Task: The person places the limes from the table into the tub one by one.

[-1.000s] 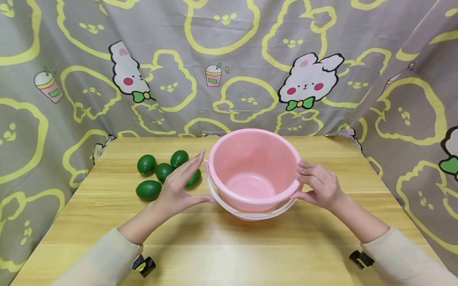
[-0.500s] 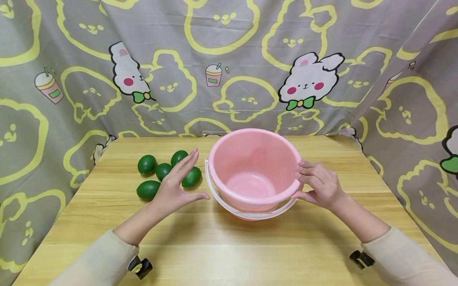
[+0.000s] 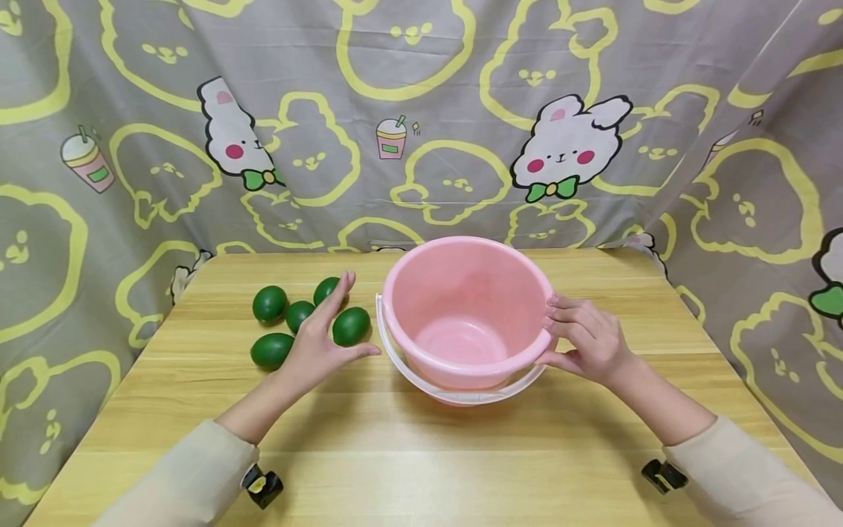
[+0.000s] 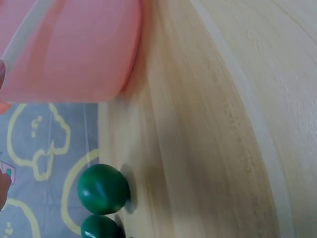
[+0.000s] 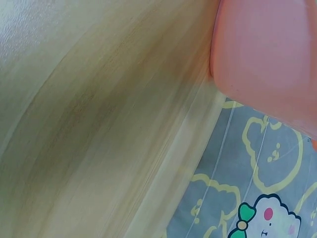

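Note:
A pink plastic bucket (image 3: 467, 344) stands on the wooden table, its white handle (image 3: 470, 397) hanging down at the front. On the bucket's right side, my right hand (image 3: 589, 340) holds the rim, fingertips at the edge and thumb lower down. My left hand (image 3: 319, 340) is spread, thumb apart from the fingers, and touches nothing that I can see. Around and behind it lie several smooth, dark green oval fruits; the nearest to the bucket is one green fruit (image 3: 352, 326). The left wrist view catches another side of the bucket (image 4: 89, 54) and a green fruit (image 4: 102, 189).
The wooden table (image 3: 421, 461) reaches back to a grey curtain (image 3: 369, 183) with yellow cartoon outlines. Black clip-like devices (image 3: 262, 487) sit at both sleeve cuffs. In the right wrist view, the bucket wall (image 5: 267, 54) fills the upper right.
My left hand has drawn away from the bucket's left side, moving left over the green fruits. The bucket and my right hand have stayed in place.

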### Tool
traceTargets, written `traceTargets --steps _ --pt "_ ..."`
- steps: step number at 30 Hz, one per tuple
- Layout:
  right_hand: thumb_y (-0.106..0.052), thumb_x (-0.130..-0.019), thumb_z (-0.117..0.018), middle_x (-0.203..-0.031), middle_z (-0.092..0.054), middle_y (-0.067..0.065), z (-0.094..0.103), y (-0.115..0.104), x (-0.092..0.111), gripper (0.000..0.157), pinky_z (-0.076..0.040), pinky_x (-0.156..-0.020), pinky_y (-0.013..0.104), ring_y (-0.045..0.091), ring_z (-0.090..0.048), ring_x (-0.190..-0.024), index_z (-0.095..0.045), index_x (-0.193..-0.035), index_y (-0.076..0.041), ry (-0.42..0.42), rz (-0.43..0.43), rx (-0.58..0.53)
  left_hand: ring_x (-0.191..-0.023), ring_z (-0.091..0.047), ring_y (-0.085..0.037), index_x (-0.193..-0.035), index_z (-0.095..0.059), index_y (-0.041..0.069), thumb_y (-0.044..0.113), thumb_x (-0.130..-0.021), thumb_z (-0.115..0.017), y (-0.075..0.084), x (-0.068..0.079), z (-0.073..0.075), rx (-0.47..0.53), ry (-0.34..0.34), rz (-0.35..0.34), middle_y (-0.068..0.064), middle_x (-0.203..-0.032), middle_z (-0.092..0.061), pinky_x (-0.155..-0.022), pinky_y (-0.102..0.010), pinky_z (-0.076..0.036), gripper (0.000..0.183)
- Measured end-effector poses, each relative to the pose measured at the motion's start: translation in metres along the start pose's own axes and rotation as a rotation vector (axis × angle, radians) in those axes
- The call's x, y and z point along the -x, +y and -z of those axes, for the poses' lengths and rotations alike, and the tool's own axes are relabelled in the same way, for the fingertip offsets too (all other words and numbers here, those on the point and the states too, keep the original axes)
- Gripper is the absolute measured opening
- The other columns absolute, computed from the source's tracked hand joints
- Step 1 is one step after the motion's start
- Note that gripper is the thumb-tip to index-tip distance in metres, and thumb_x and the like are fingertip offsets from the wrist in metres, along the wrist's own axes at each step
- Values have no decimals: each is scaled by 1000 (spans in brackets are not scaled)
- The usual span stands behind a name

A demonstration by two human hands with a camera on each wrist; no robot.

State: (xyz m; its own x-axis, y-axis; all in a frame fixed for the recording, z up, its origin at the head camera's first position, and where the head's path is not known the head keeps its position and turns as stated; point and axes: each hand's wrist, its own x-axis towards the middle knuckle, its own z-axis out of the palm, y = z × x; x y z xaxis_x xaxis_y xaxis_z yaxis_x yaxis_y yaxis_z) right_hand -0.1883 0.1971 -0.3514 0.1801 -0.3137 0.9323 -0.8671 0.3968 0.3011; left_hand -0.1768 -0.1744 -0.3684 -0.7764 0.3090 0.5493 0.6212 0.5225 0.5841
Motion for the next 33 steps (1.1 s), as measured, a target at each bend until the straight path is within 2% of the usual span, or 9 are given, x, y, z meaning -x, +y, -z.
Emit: traceTargets --steps 3,7,11,17,21,24,28,33 --pt "-46 -89 -60 -66 -60 16 0 0 -1 54 -55 -75 29 33 -59 -61 -59 -66 3 -1 -1 -3 -136 -37 -25 -153 -16 20 17 -60 -88 -5 1 -1 30 -1 71 -7 -152 -33 -106 -38 -35 117" --pt "-46 -89 -60 -66 -60 16 0 0 -1 54 -54 -80 28 33 -59 -61 -59 -66 3 2 1 -3 -138 -34 -23 -153 -11 23 19 -64 -87 -11 2 -2 48 -2 154 -4 -152 -33 -109 -47 -31 117" --pt "-46 -89 -60 -66 -60 16 0 0 -1 54 -55 -77 29 33 -59 -60 -59 -66 3 5 3 -3 -139 -33 -22 -153 -8 25 21 -66 -86 -17 4 -2 50 -8 198 -4 -152 -32 -110 -50 -28 117" --pt "-46 -89 -60 -65 -60 17 -1 0 -1 54 -55 -76 29 34 -59 -60 -59 -66 3 12 0 -3 -139 -31 -21 -152 -7 27 23 -67 -86 -25 4 -4 62 -12 242 -4 -153 -30 -111 -48 -27 116" --pt "-46 -88 -60 -65 -60 17 -1 0 0 54 -55 -79 28 34 -59 -60 -59 -66 3 10 -7 -8 -139 -30 -27 -153 -8 15 14 -69 -84 -9 1 1 82 -27 292 -11 -153 -28 -111 -48 -27 113" --pt "-47 -88 -60 -65 -60 17 -1 0 0 54 -55 -78 29 34 -59 -60 -59 -66 3 10 -9 -6 -140 -29 -29 -152 -8 9 10 -69 -84 -11 0 1 92 -35 324 -13 -153 -27 -112 -49 -25 112" --pt "-47 -88 -60 -64 -60 18 -1 0 1 55 -56 -72 31 34 -59 -60 -59 -66 3 15 -7 -1 -141 -28 -26 -153 -7 21 17 -68 -85 -39 4 -7 104 -27 330 -8 -154 -28 -112 -49 -24 115" --pt "-47 -88 -60 -64 -60 18 -1 0 1 55 -56 -70 31 34 -59 -59 -59 -66 3 17 -5 10 -141 -27 -22 -151 -6 31 28 -69 -85 -48 7 -10 113 -38 357 -6 -154 -28 -112 -48 -25 114"
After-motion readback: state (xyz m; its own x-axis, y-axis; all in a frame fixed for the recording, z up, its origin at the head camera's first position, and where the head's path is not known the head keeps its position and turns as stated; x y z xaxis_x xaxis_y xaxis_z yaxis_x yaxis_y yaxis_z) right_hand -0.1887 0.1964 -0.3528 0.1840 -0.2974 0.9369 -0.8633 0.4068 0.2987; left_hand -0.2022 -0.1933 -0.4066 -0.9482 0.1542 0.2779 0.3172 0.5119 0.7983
